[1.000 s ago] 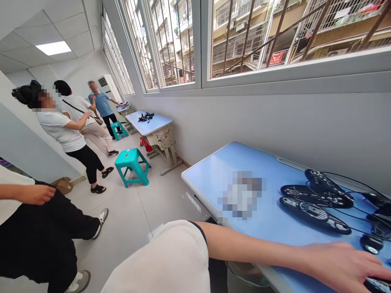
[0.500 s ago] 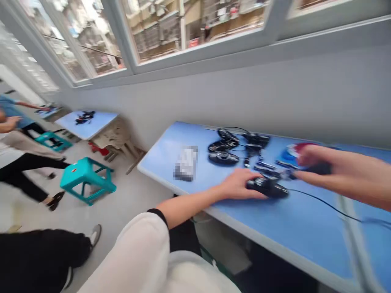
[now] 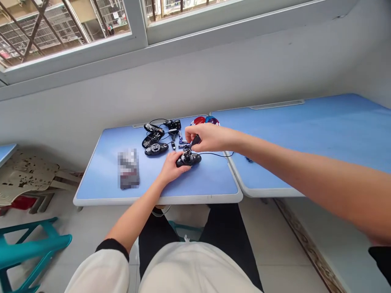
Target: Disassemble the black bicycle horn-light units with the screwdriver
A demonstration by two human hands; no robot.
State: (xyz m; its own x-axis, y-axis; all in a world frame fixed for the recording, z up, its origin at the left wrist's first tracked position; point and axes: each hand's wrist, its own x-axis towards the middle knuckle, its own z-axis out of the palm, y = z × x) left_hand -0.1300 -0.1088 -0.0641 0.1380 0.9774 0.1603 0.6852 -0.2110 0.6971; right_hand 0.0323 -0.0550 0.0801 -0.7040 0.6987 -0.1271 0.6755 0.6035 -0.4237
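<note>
My left hand [image 3: 170,167] rests on the blue desk [image 3: 100,179] and grips a black computer mouse [image 3: 190,159] from its left side. Just above the mouse, my right hand [image 3: 205,137] pinches a small dark tool [image 3: 194,142], its tip pointing down at the mouse. A thin black cable [image 3: 218,154] runs from the mouse to the right. Behind lie several opened black mouse shells and boards [image 3: 154,140].
A blurred packet [image 3: 128,168] lies on the desk's left half. Red and blue round items [image 3: 204,120] sit at the back edge. A second blue desk [image 3: 305,130] adjoins on the right. A teal stool [image 3: 27,248] stands on the floor at left.
The view has swung from the room and people to the desk, looking down. My right hand came in over the mouse that my left hand holds.
</note>
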